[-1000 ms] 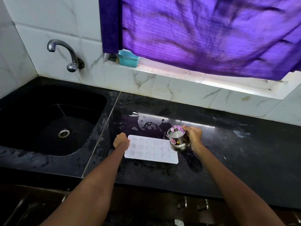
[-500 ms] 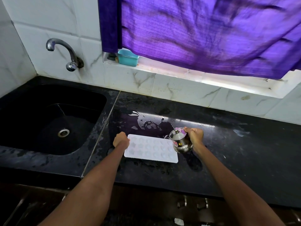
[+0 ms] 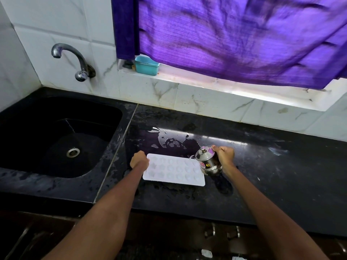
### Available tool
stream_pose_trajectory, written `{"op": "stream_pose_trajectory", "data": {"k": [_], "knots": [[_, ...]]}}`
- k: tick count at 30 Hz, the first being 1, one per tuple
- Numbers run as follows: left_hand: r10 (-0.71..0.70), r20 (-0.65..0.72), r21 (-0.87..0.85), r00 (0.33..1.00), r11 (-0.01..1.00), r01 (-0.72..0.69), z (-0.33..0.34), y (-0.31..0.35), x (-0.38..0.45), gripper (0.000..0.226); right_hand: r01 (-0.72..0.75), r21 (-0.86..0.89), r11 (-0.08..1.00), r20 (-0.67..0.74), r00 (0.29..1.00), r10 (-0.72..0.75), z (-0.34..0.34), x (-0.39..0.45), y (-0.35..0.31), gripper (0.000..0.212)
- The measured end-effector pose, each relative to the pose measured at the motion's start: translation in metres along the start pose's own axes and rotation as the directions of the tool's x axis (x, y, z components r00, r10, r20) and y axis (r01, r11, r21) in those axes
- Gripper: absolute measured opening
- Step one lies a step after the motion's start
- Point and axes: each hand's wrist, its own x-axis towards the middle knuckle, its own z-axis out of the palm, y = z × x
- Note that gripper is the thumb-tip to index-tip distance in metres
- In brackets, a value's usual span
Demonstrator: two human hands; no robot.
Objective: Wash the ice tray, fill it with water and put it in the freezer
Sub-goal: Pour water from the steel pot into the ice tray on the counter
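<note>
Two hands are out over my black bench, one at each short end of the white ice tray. The tray lies flat on the wet stone, nearer the bench's front edge than the tiled back edge, a little to the right of the seam that runs beside the sink. My left hand is at the tray's left end, fingers curled under with the knuckles up; it touches or overlaps that edge, but I cannot tell whether it actually grips the tray or only rests against it. My right hand is closed round the handle side of a small steel kettle, which is lifted and tilted toward the tray, its spout over the tray's far right corner. A puddle of water spreads on the bench just behind the tray. The tap sticks out of the wall above the sink's back edge. On the window ledge behind the bench stands a small teal tub, partly under the hem of a purple curtain.
</note>
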Motion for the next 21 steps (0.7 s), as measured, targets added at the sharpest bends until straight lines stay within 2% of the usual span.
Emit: {"op": "stream_pose_trajectory", "data": {"k": [7,16,21], "knots": [[-0.002,-0.006,-0.002,1.0,1.0,0.002,0.0019,-0.0006,0.0001,0.031,0.021,-0.036,0.999,0.008,1.0,-0.02,-0.0034,0.0007,0.0,0.036],[-0.005,-0.013,0.0,1.0,1.0,0.005,0.0031,-0.001,0.0003,0.031,-0.009,0.015,1.0,0.016,1.0,0.009,-0.0027,0.0009,0.0011,0.026],[-0.001,-0.014,0.001,1.0,1.0,0.001,0.0026,-0.0005,0.0006,0.033,-0.01,0.021,1.0,0.023,1.0,0.01,-0.002,-0.0036,-0.0067,0.036]]}}
